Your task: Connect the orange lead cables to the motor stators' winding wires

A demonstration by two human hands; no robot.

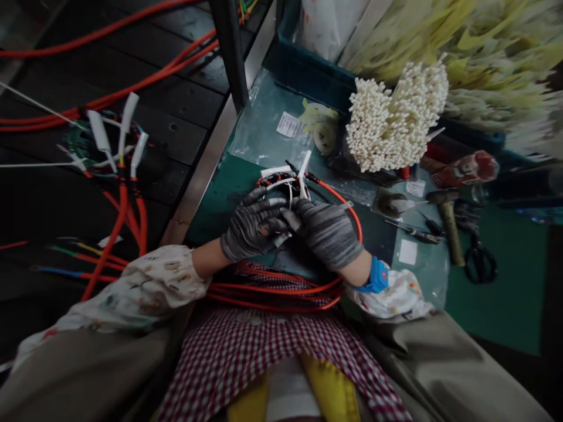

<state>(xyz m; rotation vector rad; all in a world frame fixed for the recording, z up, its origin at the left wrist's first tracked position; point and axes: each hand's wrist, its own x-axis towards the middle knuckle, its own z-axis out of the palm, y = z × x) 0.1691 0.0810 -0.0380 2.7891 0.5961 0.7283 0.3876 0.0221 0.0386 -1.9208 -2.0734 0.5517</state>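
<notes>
My left hand (254, 230) and my right hand (329, 233), both in grey striped gloves, meet at the near side of a coiled wire bundle (277, 176). White sleeves or tags (304, 166) stand up from the bundle, and a thin white strip runs down it between my hands. An orange cable (341, 193) leaves the bundle and curves round behind my right hand, and more orange loops (272, 289) lie across my lap. My fingers are bent and pressed together on both hands. What they pinch is too small and dark to name.
At the left lies another wire bundle (99, 138) with white tags and orange cables. A thick bunch of white-tipped cable ties (398, 117) stands at the right, before a dark bin (314, 73). A hammer (451, 225), scissors (479, 261) and clear plastic bags (264, 126) lie on the green surface.
</notes>
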